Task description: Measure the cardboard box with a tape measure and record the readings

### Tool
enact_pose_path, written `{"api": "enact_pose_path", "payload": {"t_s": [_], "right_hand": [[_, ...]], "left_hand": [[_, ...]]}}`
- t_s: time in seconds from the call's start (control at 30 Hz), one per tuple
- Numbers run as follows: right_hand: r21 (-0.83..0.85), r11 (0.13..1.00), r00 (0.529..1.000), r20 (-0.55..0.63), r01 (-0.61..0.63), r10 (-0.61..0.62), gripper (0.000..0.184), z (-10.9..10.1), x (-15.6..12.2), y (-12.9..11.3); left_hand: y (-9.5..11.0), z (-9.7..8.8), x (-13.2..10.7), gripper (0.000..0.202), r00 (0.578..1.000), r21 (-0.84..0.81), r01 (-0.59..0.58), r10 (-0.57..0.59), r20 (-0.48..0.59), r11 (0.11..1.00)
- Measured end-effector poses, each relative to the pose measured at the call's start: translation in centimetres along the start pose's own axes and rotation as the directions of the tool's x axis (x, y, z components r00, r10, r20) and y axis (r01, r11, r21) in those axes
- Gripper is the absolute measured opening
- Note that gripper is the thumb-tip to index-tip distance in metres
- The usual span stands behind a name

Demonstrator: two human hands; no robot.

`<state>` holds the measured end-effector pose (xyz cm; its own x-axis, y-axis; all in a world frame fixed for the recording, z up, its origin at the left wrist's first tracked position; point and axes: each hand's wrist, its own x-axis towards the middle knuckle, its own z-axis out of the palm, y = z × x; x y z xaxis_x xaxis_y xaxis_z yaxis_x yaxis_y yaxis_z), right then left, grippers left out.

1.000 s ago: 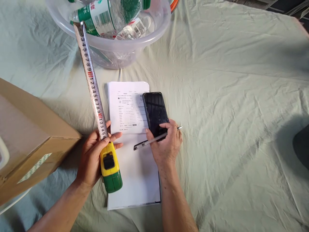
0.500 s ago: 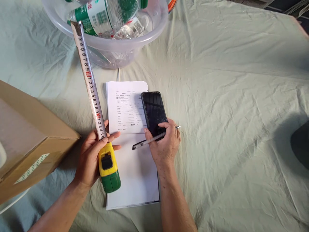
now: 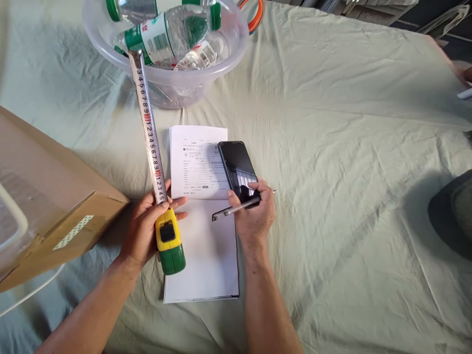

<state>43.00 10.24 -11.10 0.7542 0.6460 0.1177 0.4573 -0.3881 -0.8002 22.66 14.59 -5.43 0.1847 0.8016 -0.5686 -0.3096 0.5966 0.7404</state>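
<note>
My left hand (image 3: 142, 228) grips a yellow and green tape measure (image 3: 170, 243), thumb at the mouth of its case. Its metal blade (image 3: 150, 132) is drawn out away from me, the hooked tip appearing over the near rim of a plastic basin. My right hand (image 3: 254, 216) is closed around a clear pen (image 3: 232, 210) and the lower end of a black smartphone (image 3: 238, 164), whose screen is dark. Beneath the hands lies an open booklet of paper (image 3: 199, 255), a printed sheet on its far half and a blank page on its near half.
The clear basin (image 3: 191, 73) holds several plastic bottles (image 3: 158, 42). A cardboard box (image 3: 62, 206) with a white cable (image 3: 35, 295) stands at left. An orange ring-shaped object (image 3: 255, 19) sits behind the basin. At right are a dark object (image 3: 448, 211) and part of another person's hand (image 3: 467, 74).
The view has shifted slightly, bringing more of the basin and the dark object at right into sight. Part of a person's hand now shows at the right edge. Both my hands keep their hold.
</note>
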Motion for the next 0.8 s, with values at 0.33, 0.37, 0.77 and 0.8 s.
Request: {"api": "enact_pose_path", "payload": {"t_s": [0.33,0.37,0.77,0.8], "right_hand": [[0.022,1.0,0.988,-0.152,0.002,0.001,0.044,-1.2,1.6,0.8],[0.021,1.0,0.988,-0.156,-0.002,0.006,0.045,-1.3,1.7,0.8],[-0.13,0.987,0.987,-0.12,0.091,-0.107,0.043,-0.5,2.2,2.4],[-0.151,0.983,0.986,-0.111,0.103,-0.121,0.043,-0.4,2.2,2.5]], "left_hand": [[-0.7,0.3,-0.1,0.024,0.981,0.043,0.069,-0.076,0.176,0.997],[-0.9,0.3,-0.1,0.024,0.977,0.045,0.082,-0.089,0.191,0.996],[-0.8,0.2,-0.5,0.018,0.982,0.046,-0.059,0.05,0.18,0.997],[-0.7,0.2,-0.6,0.013,0.978,0.046,-0.066,0.055,0.202,0.997]]}}
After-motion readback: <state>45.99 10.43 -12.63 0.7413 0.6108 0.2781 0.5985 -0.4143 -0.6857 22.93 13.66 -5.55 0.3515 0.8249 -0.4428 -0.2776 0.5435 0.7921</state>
